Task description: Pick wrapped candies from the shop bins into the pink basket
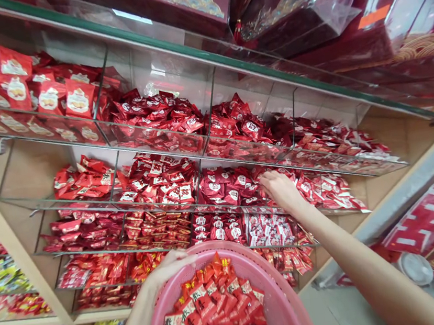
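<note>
A pink plastic basket (283,286) is in front of me, heaped with red candy packets (214,300) printed with black characters. Darker red packets lie at its near side. My left hand (172,265) grips the basket's left rim, and its fingers curl over the edge. Out at the shelf, my right hand (279,189) reaches into a clear-walled compartment of dark red candy packets (220,186). Its fingers are bent down together among the packets, and their tips are partly hidden. Whatever they pinch cannot be made out.
Tiers of glass-fronted shelf compartments (151,144) hold red packets (13,87). A thick glass shelf edge (188,55) runs above, carrying large dark red boxes (301,10). Wooden uprights (16,240) frame the unit. A round white container (416,269) sits low at right.
</note>
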A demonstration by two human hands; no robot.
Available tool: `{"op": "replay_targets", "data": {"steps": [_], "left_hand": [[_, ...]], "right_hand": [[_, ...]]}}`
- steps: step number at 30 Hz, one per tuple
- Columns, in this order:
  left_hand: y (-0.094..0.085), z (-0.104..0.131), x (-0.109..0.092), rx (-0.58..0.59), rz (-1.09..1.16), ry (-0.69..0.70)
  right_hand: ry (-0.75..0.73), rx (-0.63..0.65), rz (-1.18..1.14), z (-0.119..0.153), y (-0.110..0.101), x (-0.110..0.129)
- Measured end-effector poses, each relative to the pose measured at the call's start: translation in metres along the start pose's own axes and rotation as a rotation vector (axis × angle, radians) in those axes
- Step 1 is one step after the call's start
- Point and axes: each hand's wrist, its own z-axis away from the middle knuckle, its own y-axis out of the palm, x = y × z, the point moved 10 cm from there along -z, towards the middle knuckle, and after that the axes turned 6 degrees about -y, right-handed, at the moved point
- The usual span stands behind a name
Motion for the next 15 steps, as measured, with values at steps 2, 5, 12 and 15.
{"op": "replay_targets", "data": {"steps": [2,5,12,15], "left_hand": [[0.001,0.000,0.002,0.008,0.009,-0.012],[0.000,0.001,0.004,-0.024,0.053,-0.026],[0.006,0.005,-0.002,0.017,0.134,-0.016],[0.007,0.003,-0.005,0.036,0.190,0.020]], "right_hand": [[-0.011,-0.116,-0.120,0.015,-0.016,0.003],[-0.092,-0.306,-0.383,0.046,-0.030,0.031],[-0.185,-0.175,-0.938,0.079,0.042,0.162],[-0.171,0.009,-1.164,0.074,0.077,0.206]]}}
